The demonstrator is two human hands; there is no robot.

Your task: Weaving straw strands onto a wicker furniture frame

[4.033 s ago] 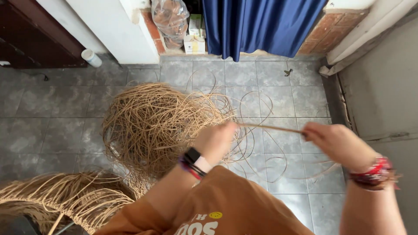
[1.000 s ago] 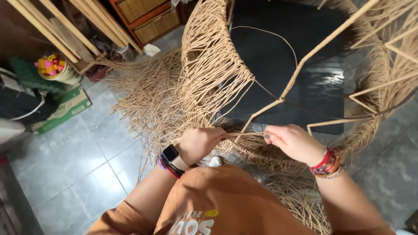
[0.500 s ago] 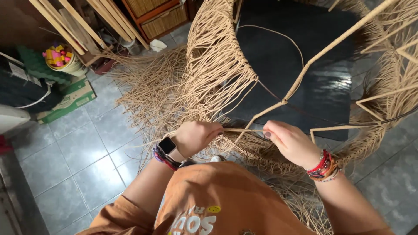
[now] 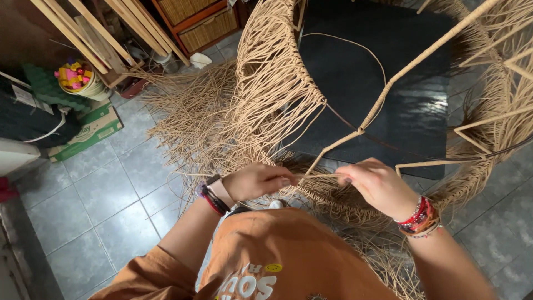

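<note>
The floor point(image 4: 100, 194) is made of grey tiles. In the middle stands a big woven frame point(image 4: 277, 83) made of tan cord, with lots of loose cord ends hanging down from it like a fringe. Inside the frame there is a shiny black top point(image 4: 400, 83).

Both hands are at the bottom edge of the frame, right under the black top. The left hand point(image 4: 255, 180) is closed, and its fingers pinch a thin strand of cord point(image 4: 319, 176). The right hand point(image 4: 377, 183) is closed too, and it pinches the same strand from the other side. The strand runs straight between the two hands, just in front of the frame's rim. A wrapped rod point(image 4: 411, 66) goes up from near the hands to the top right of the frame.

The left wrist has a watch point(image 4: 214, 191) and bands on it. The right wrist has red bracelets point(image 4: 419, 216).

To the left of the frame lies a flat cardboard box point(image 4: 91, 130). Behind it is a tub of bright toys point(image 4: 78, 78). Above the frame, wooden sticks point(image 4: 105, 33) lean beside an orange shelf with baskets point(image 4: 202, 22).
</note>
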